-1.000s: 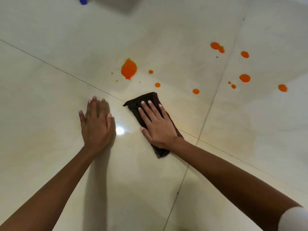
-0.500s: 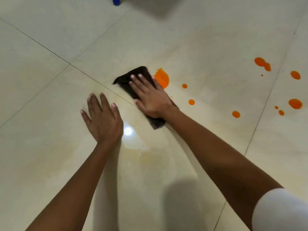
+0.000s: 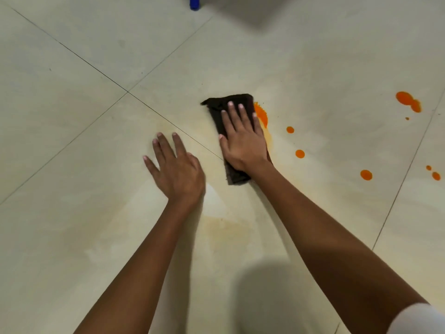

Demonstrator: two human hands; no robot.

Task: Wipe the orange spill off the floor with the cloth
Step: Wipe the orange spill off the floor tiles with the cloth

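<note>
Lying flat on the floor [image 3: 72,145], the dark cloth [image 3: 216,109] sits under the right hand [image 3: 243,143], whose straight fingers press down on it without curling round it. The cloth's right edge touches the largest blot of the orange spill [image 3: 262,115], and a pale smear [image 3: 269,141] runs beside that hand. Smaller orange drops [image 3: 366,175] dot the tiles further right. The left hand [image 3: 178,169] rests palm-down on the floor just beside the cloth, fingers spread, holding nothing. A blue object [image 3: 194,3], perhaps a bottle, is cut off by the top edge.
</note>
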